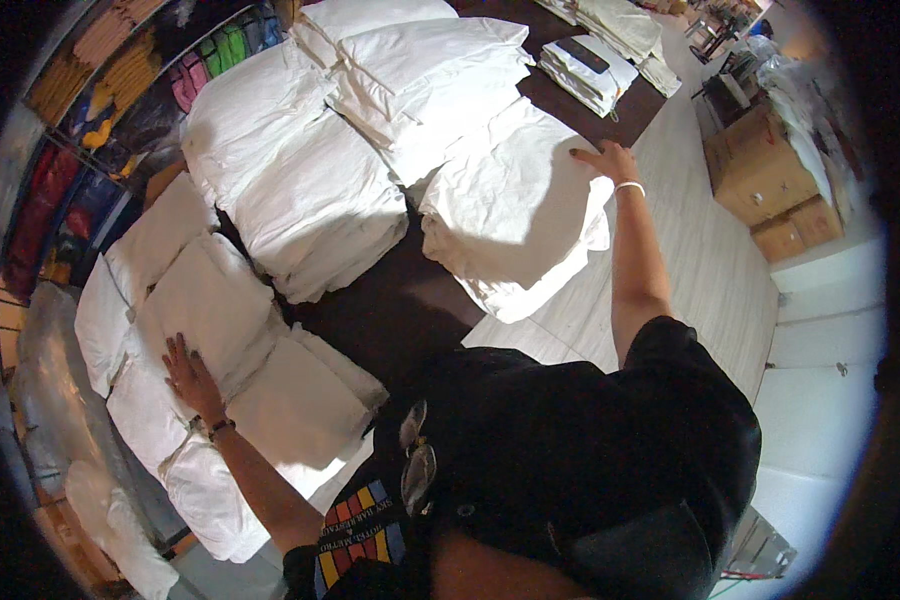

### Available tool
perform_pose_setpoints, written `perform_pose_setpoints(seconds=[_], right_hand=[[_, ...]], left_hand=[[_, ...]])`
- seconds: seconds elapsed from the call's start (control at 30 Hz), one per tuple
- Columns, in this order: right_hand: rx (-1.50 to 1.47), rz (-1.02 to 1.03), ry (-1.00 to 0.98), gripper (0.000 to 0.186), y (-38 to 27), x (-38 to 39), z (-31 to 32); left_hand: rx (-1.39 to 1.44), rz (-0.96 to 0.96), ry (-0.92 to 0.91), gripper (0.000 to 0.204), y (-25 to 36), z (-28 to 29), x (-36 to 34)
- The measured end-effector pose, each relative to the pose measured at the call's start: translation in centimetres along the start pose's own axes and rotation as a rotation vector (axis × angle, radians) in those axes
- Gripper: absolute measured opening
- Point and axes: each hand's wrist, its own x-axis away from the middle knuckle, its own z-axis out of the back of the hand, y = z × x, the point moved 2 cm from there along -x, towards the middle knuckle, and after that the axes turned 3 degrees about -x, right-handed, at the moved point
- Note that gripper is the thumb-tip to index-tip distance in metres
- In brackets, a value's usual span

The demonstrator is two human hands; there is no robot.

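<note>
My left hand (pixel 192 372) lies with fingers spread against the side of a folded white cloth pile (pixel 202 305), among several similar piles at the lower left. My right hand (pixel 608 163) rests with fingers apart on the upper right corner of a tall, loosely folded white stack (pixel 500 225). More white piles (pixel 315 205) stand between and behind my hands, on a dark brown table (pixel 400 310). My glasses (pixel 418 455) hang on the front of my dark shirt.
Shelves of coloured folded items (pixel 120 70) line the left, beside plastic-wrapped bundles (pixel 55 380). Smaller white bundles (pixel 585 85) lie at the table's far end. Cardboard boxes (pixel 755 165) stand at right, past the pale floor (pixel 715 280) and near a white panelled surface (pixel 820 380).
</note>
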Motion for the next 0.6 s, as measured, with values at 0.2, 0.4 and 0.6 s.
perform_pose_setpoints(seconds=[0.2,0.4,0.6], right_hand=[[-0.201,-0.189,0.006,0.073,1.6,1.7,0.5],[-1.393,-0.17,-0.016,0.053,-0.7,5.9,2.4],[-1.398,-0.421,-0.275,0.058,-6.1,14.0,1.0]], left_hand=[[0.127,-0.078,0.095,0.043,-1.1,-0.8,-0.2],[0.118,-0.025,0.073,0.042,-1.8,-1.4,-0.1],[0.103,-0.024,0.07,0.043,-2.4,-1.9,-0.2]])
